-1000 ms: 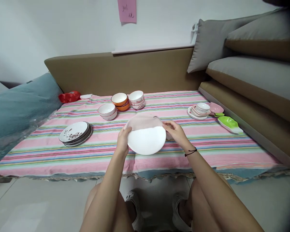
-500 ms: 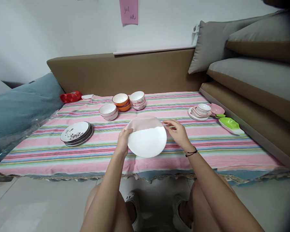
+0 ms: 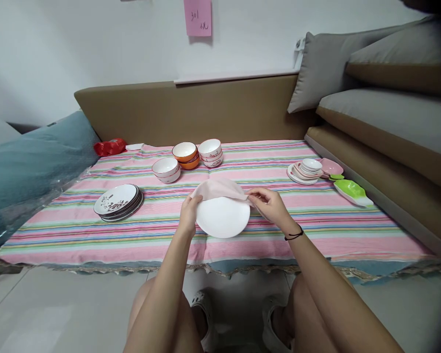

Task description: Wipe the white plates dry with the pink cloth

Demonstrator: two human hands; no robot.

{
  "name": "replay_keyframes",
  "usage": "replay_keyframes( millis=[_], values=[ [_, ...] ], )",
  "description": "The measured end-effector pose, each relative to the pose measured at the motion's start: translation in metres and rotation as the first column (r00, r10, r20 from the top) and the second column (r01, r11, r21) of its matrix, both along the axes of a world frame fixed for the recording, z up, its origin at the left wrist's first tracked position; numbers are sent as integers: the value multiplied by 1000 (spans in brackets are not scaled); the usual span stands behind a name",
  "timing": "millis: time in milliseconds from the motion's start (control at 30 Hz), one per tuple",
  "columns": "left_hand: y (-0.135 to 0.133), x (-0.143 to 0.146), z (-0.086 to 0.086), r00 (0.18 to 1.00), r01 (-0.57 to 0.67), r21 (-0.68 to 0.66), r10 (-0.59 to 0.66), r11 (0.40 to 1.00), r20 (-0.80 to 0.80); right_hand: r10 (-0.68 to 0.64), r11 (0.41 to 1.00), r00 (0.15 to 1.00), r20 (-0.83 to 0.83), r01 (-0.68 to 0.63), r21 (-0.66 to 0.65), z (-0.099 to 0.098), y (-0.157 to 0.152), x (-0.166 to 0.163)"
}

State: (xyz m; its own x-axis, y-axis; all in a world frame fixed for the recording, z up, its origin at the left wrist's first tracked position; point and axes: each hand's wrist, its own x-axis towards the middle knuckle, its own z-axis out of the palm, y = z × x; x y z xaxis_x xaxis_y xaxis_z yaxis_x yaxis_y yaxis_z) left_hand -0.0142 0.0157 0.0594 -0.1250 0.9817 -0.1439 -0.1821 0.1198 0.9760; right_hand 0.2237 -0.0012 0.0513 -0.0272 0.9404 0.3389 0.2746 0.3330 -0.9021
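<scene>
At centre, left fingers (image 3: pixel 196 199) gripping one plate (image 3: pixel 223 219), right fingers (image 3: pixel 259 191) pinching one pale cloth (image 3: pixel 219 188)

Single camera, worn on the head; wearer's own viewpoint. Sits above the legs (image 3: pixel 304 314), faces forward and tilts down. Forearms (image 3: pixel 165 284) enter from the bottom edge; left hand (image 3: pixel 188 213) and right hand (image 3: pixel 272 206) fall near mid-frame, fairly close to the lens, plate (image 3: pixel 222 221) between them. Striped cloth (image 3: pixel 158 241) spans most of the width, seen obliquely from its near edge. Floor (image 3: pixel 77 304) shows below. Wall (image 3: pixel 95 44) lies farther off, at top; pink note (image 3: pixel 198 18) cut by upper edge. Wide field; right-hand corners dark.
</scene>
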Motion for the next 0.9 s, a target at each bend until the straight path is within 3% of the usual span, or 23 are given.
replay_keyframes(
  millis=[100,200,267,333,400,467,600,800,900],
  values=[
    [-1,1,2,999,36,34,-37,999,14,153,986,987,47,-150,-72,-1,-3,-5],
    [-4,3,4,993,119,65,-120,991,9,235,960,972,-11,-234,-156,-3,-4,-7],
    [-6,3,4,987,160,43,-160,986,7,179,972,982,-55,-186,-145,-5,-2,-7],
    [-8,3,5,982,189,13,-189,982,13,17,999,1000,-23,-17,-32,-7,1,-5],
    [-9,3,5,973,228,-3,-228,974,23,-155,982,988,22,152,112,-7,4,-3],
    [-11,3,6,960,278,-15,-277,960,36,-223,962,974,30,215,169,-6,6,-2],
    [-14,3,10,921,388,-39,-387,921,41,-124,991,992,-1,124,59,-1,4,-4],
    [-17,8,11,862,505,-81,-506,860,-2,-56,983,991,125,33,183,2,-3,-17],
    [-18,10,8,837,545,-95,-546,833,16,2,993,985,172,-22,113,1,-6,-20]
  ],
)
